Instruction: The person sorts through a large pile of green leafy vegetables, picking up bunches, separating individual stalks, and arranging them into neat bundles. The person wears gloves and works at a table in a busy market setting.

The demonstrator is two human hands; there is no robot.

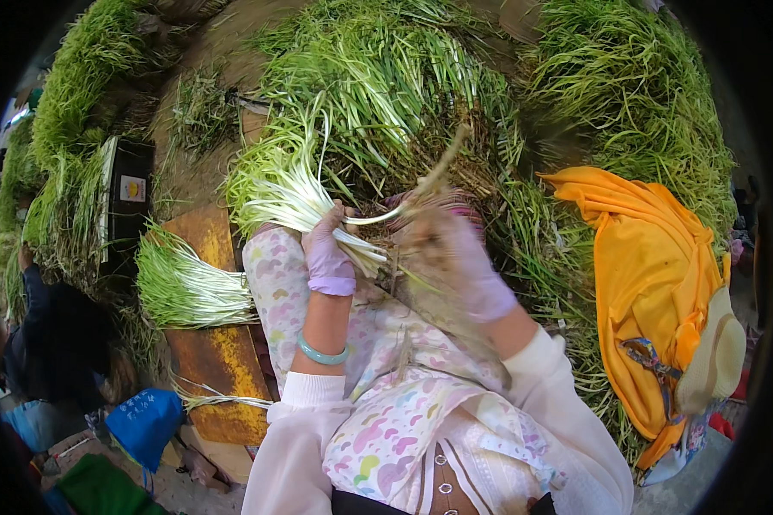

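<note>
In a lilac glove, my left hand (332, 248) grips a bunch of long white-stemmed greens (296, 196) above my lap, its leafy ends pointing up and left. My right hand (457, 264), gloved too, is blurred by motion to the right of the bunch. A stalk with a brown, frayed end (435, 183) reaches from the bunch toward the right fingers; whether they hold it cannot be told. Left of my knee, a neat bundle of similar stems (200, 286) lies on a rusty yellow board (229, 360), with a few loose stalks (219, 396) lower down.
A large heap of greens (373, 84) with soiled roots lies ahead, and another heap (631, 96) at the right. Nearby are an orange cloth (650, 257), a straw hat (715, 354), a black crate (127, 193) and a blue bag (147, 425). Another person (58, 341) sits at the left.
</note>
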